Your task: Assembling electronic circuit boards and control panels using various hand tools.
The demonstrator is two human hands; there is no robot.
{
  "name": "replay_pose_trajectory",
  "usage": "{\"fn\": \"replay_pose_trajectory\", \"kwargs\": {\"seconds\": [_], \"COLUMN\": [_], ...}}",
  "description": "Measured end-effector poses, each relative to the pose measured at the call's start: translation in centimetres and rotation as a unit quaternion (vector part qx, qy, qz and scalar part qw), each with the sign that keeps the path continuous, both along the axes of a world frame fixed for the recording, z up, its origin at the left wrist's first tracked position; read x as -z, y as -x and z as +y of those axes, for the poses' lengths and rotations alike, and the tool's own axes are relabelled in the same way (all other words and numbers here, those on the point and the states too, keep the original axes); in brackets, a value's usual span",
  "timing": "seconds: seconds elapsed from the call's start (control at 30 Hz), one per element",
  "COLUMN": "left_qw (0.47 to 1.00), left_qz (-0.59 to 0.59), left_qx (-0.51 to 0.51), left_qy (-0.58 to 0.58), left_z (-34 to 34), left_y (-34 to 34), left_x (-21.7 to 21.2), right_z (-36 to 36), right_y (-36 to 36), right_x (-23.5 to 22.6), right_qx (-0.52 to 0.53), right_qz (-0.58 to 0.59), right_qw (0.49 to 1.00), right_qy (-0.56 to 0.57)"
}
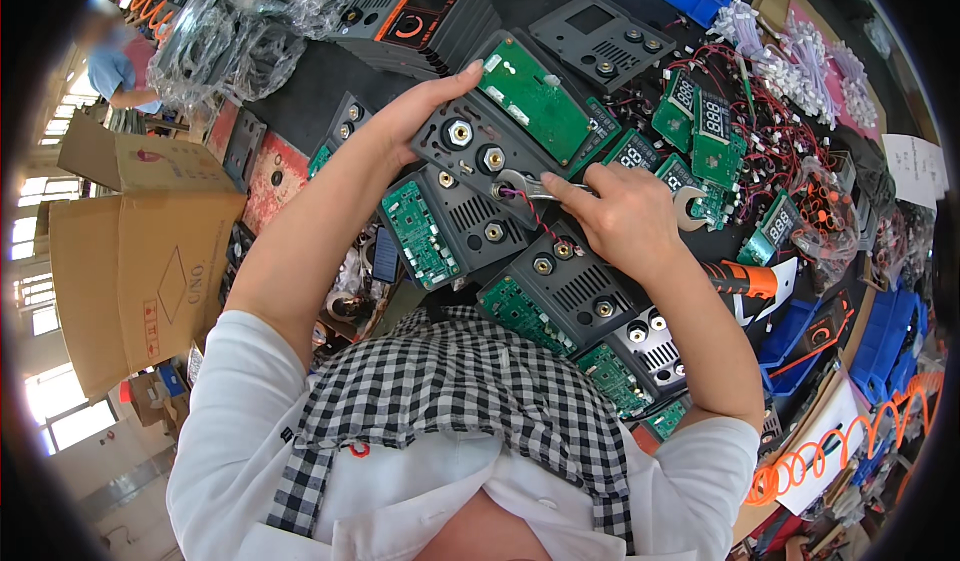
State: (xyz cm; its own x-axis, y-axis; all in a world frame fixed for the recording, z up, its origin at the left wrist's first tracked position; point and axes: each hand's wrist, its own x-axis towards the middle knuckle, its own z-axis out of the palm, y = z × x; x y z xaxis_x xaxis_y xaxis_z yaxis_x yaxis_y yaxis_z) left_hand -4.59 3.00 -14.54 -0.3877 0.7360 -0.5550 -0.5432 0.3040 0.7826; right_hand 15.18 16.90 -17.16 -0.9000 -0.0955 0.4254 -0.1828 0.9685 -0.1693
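My left hand is closed round the upper left edge of a dark grey front panel, which it holds tilted. A green circuit board sits on that panel, and brass-coloured nuts on threaded fittings stand beside it. My right hand grips an open-ended wrench. One jaw of the wrench lies at the lower fitting of the panel; whether it sits fully round the nut I cannot tell. A thin red and purple wire hangs by that jaw. Right below rest another panel and a further one, each with a circuit board.
Stacked grey housings stand at the back beside clear plastic bags. Small display boards and bundles of white-plugged wires lie to the right, near an orange-handled tool. A cardboard box stands left. Another person is far left.
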Motion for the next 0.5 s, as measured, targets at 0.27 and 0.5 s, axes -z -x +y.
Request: {"fn": "replay_pose_trajectory", "kwargs": {"seconds": [0.27, 0.5], "left_qw": [0.999, 0.997], "left_qz": [0.042, 0.073], "left_qx": [0.028, 0.021], "left_qy": [-0.006, -0.012], "left_z": [0.6, 0.9], "left_y": [-0.1, -0.2], "left_x": [-0.2, 0.0], "right_z": [-1.0, -1.7], "right_y": [-0.1, -0.3], "right_x": [0.6, 0.7], "right_qx": [0.035, 0.075], "right_qz": [-0.019, -0.053], "right_qw": [0.999, 0.994], "right_qy": [0.038, 0.053]}}
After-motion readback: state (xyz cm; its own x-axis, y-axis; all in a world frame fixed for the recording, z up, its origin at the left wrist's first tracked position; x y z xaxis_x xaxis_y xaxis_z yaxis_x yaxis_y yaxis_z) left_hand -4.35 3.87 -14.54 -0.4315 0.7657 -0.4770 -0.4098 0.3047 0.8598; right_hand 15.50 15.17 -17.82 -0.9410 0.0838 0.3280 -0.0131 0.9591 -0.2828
